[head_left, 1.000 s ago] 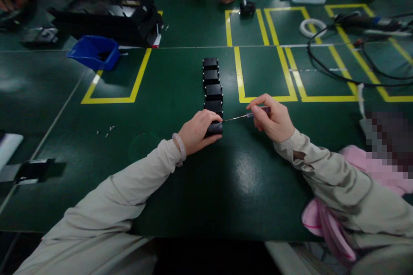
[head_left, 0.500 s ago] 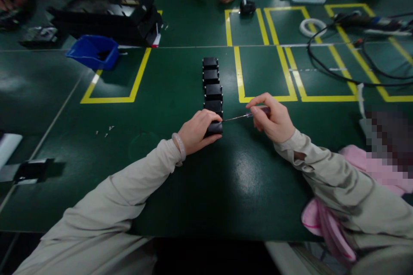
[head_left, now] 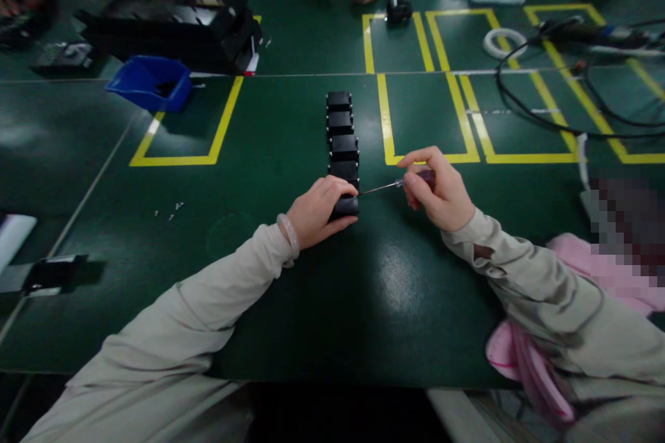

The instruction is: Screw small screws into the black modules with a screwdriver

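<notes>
Five black rectangular blocks (head_left: 343, 145) line our green bench (head_left: 291, 318); our left hand (head_left: 321, 209) has fingers clamped on the nearest block (head_left: 347, 205), our right hand (head_left: 440, 188) pinches a translucent-handled steel screwdriver (head_left: 400, 183) at its side. Probably light, stiff: hold front-to-back.

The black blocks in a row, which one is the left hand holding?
The block at the row's end nearest the person: the left hand grips it and the screwdriver points at it. The others lie farther away.

Far black blocks (head_left: 341, 123) obstruct, with room either side
</notes>
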